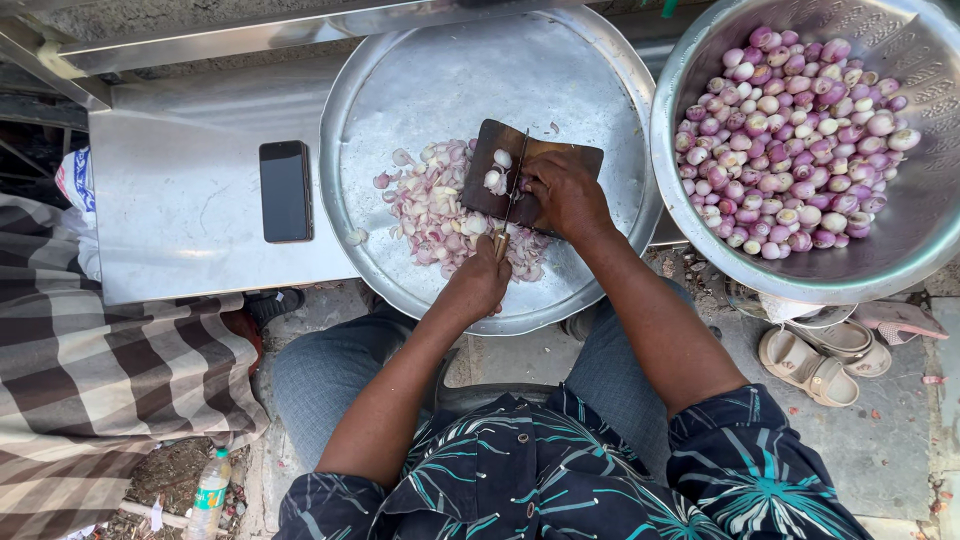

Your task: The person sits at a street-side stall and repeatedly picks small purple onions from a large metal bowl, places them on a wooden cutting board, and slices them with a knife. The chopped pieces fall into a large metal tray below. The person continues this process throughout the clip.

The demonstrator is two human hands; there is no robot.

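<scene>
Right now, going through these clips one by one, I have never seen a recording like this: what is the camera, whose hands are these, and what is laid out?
There is no machine here. The one picture comes from a camera worn on a person's head, looking down at their own arms and lap. The left hand grips a knife by its handle, blade over a small dark cutting board. The right hand presses down on the board beside the blade. The board sits in a wide metal tray with a pile of chopped shallot pieces. To the right, a metal colander holds whole peeled shallots. A dark phone lies on the steel counter.
</scene>
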